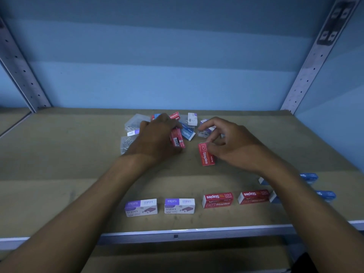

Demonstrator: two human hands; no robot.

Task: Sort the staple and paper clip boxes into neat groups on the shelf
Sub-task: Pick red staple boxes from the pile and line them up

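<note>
Right hand at frame centre, pinching the top end of a red Staples box lying on the shelf board. Left hand curled round another red box at the edge of the jumbled pile, centre frame. Along the lower frame, sorted: two purple-and-white KREAT staples boxes, two red Staples boxes, blue boxes at right

Red staples box: pinched at its far end by my right hand, lying flat. Second red box: under my left hand's fingers, barcode up. Blue staples box: between my hands, tilted. Near my wrists, a row: two purple-white boxes, two red boxes.
</note>
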